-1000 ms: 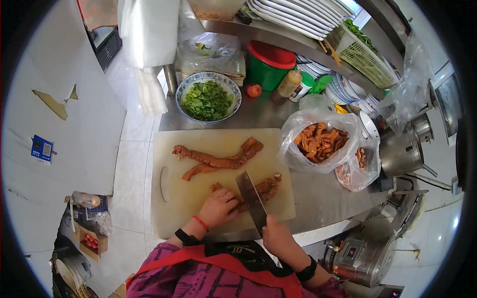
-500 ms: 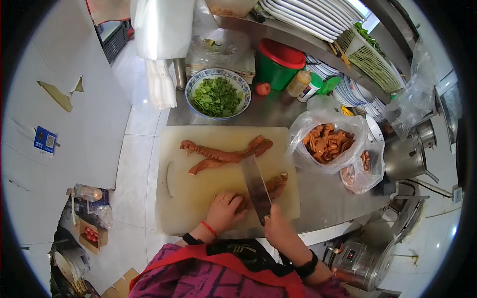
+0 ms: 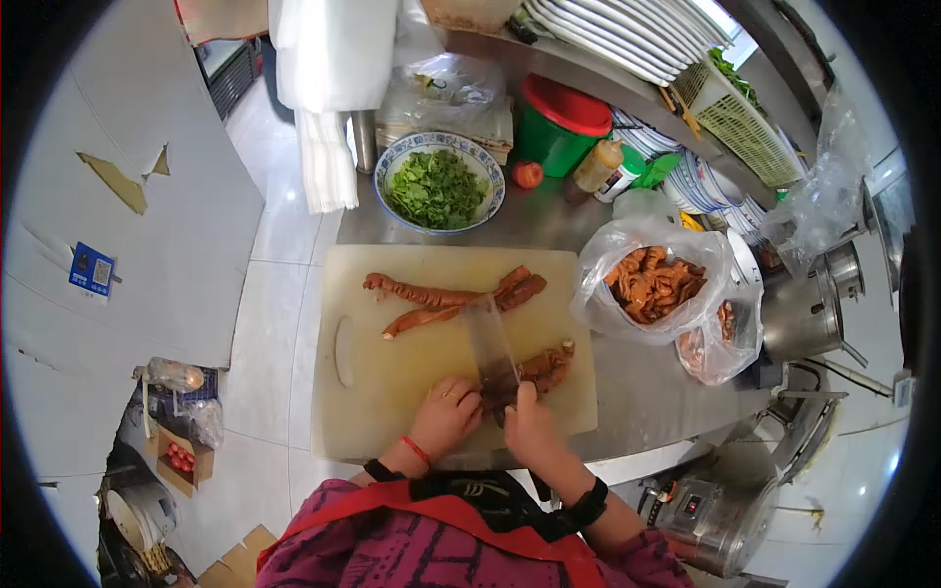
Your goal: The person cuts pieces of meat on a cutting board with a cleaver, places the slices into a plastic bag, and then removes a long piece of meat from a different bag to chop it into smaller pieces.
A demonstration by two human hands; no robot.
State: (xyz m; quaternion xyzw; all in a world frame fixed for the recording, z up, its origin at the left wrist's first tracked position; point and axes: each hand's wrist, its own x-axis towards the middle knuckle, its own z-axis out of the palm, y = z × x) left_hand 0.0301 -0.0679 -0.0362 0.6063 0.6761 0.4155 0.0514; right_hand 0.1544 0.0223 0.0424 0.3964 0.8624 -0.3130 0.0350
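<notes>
On a pale cutting board (image 3: pixel 377 382), my left hand (image 3: pixel 448 416) has its fingers curled beside the blade, over the near end of a brown piece of meat (image 3: pixel 551 366). My right hand (image 3: pixel 530 427) is closed around the handle of a cleaver (image 3: pixel 488 338). Its broad blade stands across the meat close to my left fingertips and hides part of it. Farther back on the board lie two long brown strips (image 3: pixel 431 296), which touch or overlap toward the right.
Behind the board are a bowl of chopped greens (image 3: pixel 438 191), a green bucket (image 3: pixel 549 137), a tomato (image 3: pixel 527 174) and bottles. To the right sit a plastic bag of brown meat pieces (image 3: pixel 655 284) and a smaller bag (image 3: pixel 708 353). Plates (image 3: pixel 608 39) are stacked above.
The cleaver and my right hand have moved a little left, closer to my left hand. The whole view has shifted slightly.
</notes>
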